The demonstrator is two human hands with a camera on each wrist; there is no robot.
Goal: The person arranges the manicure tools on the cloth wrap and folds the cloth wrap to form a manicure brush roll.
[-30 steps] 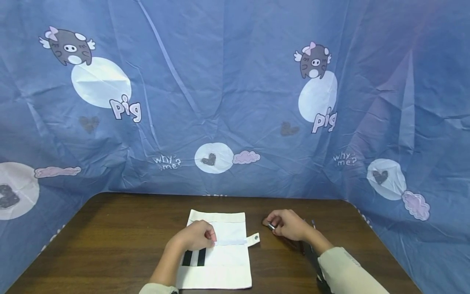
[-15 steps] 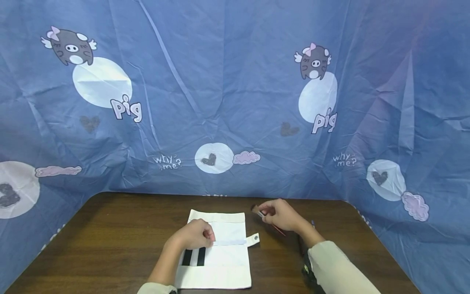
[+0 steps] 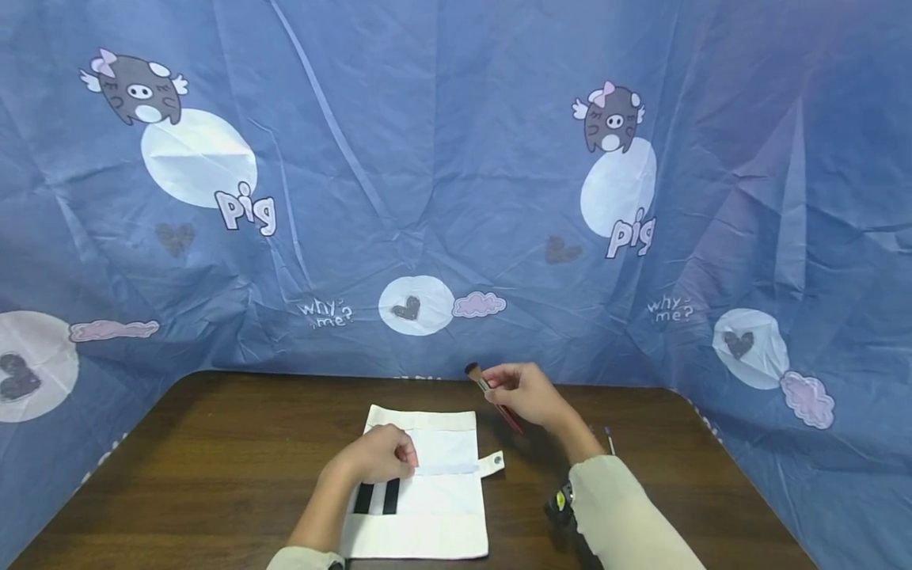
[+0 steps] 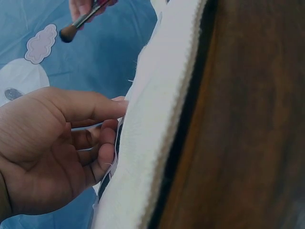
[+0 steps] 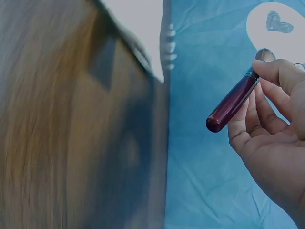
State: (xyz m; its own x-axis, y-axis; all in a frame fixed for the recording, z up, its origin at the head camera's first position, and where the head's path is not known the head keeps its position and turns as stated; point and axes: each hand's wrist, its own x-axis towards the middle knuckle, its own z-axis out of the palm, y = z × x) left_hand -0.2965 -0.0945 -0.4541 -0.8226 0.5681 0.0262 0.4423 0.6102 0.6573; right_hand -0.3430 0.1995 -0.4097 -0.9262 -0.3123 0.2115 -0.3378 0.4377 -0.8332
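Note:
A white cloth case (image 3: 435, 534) lies unfolded on the table, with black stripes (image 3: 391, 497) at its left side and a snap tab (image 3: 493, 464) on its right. My left hand (image 3: 381, 455) pinches the edge of a band across the case's middle. In the left wrist view the thumb lies along the white fabric and the other fingers curl behind it. Up and to the right of the case, my right hand (image 3: 530, 393) holds a makeup brush (image 5: 233, 105) near its metal collar. Its handle is dark red, and its brown bristles (image 3: 473, 370) point up and left.
Beyond the wooden table (image 3: 214, 475) hangs a blue printed curtain (image 3: 499, 198). A thin, pen-like thing (image 3: 609, 440) shows on the table past my right forearm. A black device (image 3: 560, 504) sits by the right sleeve.
My right hand has lifted the makeup brush and carried it up and to the left, so more of its red handle shows. My left hand has stayed on the case.

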